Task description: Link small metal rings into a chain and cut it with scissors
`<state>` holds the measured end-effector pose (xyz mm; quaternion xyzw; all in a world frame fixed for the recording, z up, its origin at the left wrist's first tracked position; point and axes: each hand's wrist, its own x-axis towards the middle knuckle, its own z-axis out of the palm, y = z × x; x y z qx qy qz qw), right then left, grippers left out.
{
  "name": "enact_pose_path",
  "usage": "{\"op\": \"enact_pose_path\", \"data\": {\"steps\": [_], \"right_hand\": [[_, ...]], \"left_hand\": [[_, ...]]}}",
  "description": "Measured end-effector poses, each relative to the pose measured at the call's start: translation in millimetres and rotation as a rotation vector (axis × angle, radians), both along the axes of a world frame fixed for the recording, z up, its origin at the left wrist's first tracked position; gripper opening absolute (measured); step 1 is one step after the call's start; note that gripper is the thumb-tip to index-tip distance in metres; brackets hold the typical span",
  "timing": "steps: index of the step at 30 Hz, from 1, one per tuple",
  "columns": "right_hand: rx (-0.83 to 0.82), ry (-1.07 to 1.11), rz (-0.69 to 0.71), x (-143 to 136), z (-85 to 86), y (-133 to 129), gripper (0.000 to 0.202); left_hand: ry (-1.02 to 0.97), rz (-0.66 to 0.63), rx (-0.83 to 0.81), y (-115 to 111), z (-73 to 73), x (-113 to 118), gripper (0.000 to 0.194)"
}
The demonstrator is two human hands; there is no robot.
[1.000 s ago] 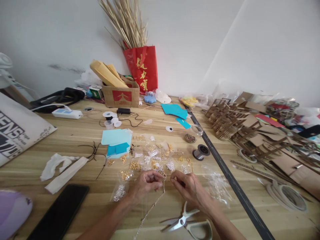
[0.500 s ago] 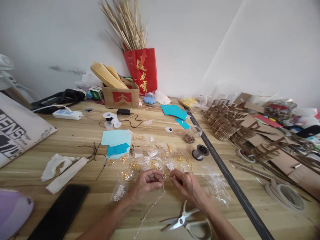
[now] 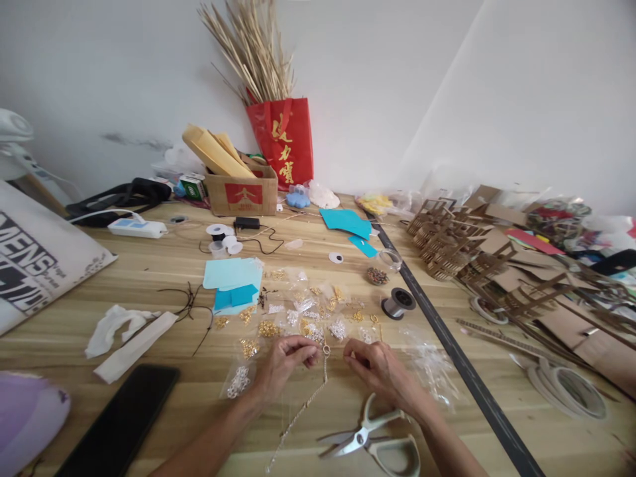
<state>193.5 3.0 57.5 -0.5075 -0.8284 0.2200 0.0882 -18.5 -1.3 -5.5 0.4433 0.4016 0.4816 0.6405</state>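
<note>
A thin bracelet-like chain (image 3: 304, 409) lies on the wooden table, with a small ring (image 3: 326, 349) at its upper end. Just left of this ring is my left hand (image 3: 284, 364), thumb and fingers drawn together; whether anything is pinched there is too small to tell. My right hand (image 3: 375, 368) is to the right, a short gap from the ring, its fingers curled and pressed together. What it holds, if anything, is hidden. Below the right hand lie scissors (image 3: 362, 437) with pale handles. Small bags of gold findings (image 3: 269, 329) and silver findings (image 3: 238, 382) lie around the hands.
A spool of wire (image 3: 399, 303) stands at right, beside a dark strip (image 3: 447, 338) along the table. Teal cards (image 3: 231, 273) and a black phone (image 3: 122, 421) lie left. Further back are a cardboard box (image 3: 242, 197), a red bag (image 3: 293, 142) and brown woven pieces (image 3: 440, 238).
My right hand has moved slightly right, away from the ring. My left hand has drawn slightly left, so the ring shows more clearly. The chain lies nearly as before.
</note>
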Motion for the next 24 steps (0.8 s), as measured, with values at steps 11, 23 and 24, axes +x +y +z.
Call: {"op": "enact_pose_path", "data": {"steps": [11,23,24], "right_hand": [[-0.062,-0.066,0.025,11.4,12.0,-2.8,0.019],[-0.029,-0.104,0.032,20.4,9.7,-0.2,0.020],[-0.023,-0.115,0.041,20.8,11.4,-0.8,0.021]], "left_hand": [[0.009,-0.004,0.012,-0.9,1.7,-0.1,0.024],[0.036,0.013,0.020,0.0,3.0,-1.0,0.023],[0.054,0.007,0.026,-0.3,4.4,-0.9,0.023]]}}
